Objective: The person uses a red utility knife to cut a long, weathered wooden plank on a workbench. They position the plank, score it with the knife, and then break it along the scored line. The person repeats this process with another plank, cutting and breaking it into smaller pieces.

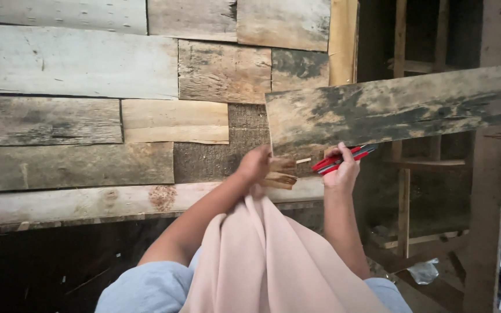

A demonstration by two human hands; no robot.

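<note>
Red-handled pliers (343, 159) gripped in closed right hand (341, 171), left hand (256, 164) closed on small wood pieces (278, 174), weathered plank (389, 110) above

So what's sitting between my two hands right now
In the head view, a small pale wood sliver shows in the gap between the left hand and the right hand, which holds red-handled pliers. Behind it is the dark weathered plank.

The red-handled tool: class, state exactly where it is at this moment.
In the head view, the red-handled tool is right of centre, gripped in the right hand, just below the lower edge of the dark weathered plank.
</note>
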